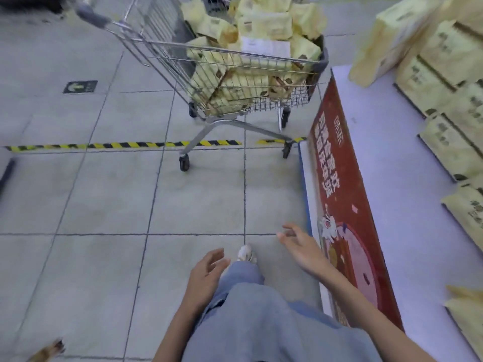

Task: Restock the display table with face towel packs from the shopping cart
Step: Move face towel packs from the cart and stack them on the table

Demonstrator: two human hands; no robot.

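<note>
Yellow packs in the cart [264,24]: face towel packs are lying heaped at mixed angles, filling the wire basket and rising above its rim.
Shopping cart [209,45]: it is standing on the floor ahead, one corner just beside the far end of the display table, its handle pointing to the upper left.
Display table [386,152]: its white top is running along the right side, with a bare strip along the near edge.
Packs on the table [444,61]: they are lying in rows toward the right edge; a larger pack is leaning at the far end.
Left hand [206,273]: it is hanging low by the thigh, fingers loosely spread, holding nothing.
Right hand [300,246]: it is reaching forward near the red panel, fingers spread wide, holding nothing.
Red panel [339,178]: it is covering the table's side, showing white lettering.
Striped tape [117,145]: yellow and black, it is running across the grey tiles under the cart's wheels.
Trousers [248,322]: blue, they are showing between the hands, with a pale shoe [245,253] stepping forward.
</note>
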